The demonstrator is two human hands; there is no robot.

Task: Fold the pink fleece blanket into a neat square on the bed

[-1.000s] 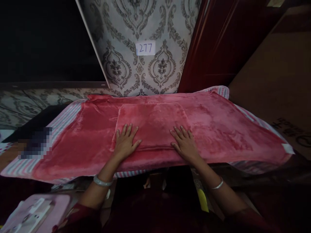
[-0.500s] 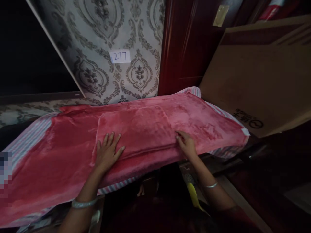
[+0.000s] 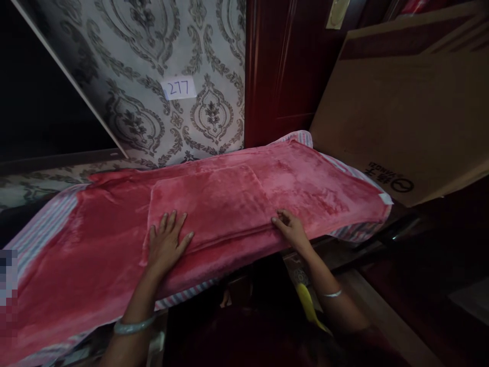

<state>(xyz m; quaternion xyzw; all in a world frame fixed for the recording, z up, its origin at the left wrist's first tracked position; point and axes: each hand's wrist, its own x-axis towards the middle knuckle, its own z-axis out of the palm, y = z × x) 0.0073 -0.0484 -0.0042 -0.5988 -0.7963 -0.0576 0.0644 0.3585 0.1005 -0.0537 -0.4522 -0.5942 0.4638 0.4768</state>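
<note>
- A pale bangle (image 3: 134, 326) rings the arm behind the left grip (image 3: 165, 248); a thin silver bangle (image 3: 333, 294) circles the arm behind the right grip (image 3: 292, 229).
- Nearer than the right grip, something yellow (image 3: 307, 306) shows beside that forearm; I can't make out what.
- The left grip lies palm down, fingers spread, on the near left part of a folded pink plush cloth (image 3: 208, 204).
- The right grip has its fingers curled at the folded cloth's near right corner; I can't tell whether they pinch it.
- The folded cloth lies between both grips and reaches past them, on a spread pink plush blanket (image 3: 313, 173).
- Striped cloth (image 3: 46, 229) edges the blanket, well left of the left grip.
- Beyond the right grip, to its right, a printed cardboard box (image 3: 401, 112) stands by a dark red door (image 3: 282, 66).
- Past both grips, paper marked "277" (image 3: 179, 88) sits on damask wallpaper (image 3: 214, 114).
</note>
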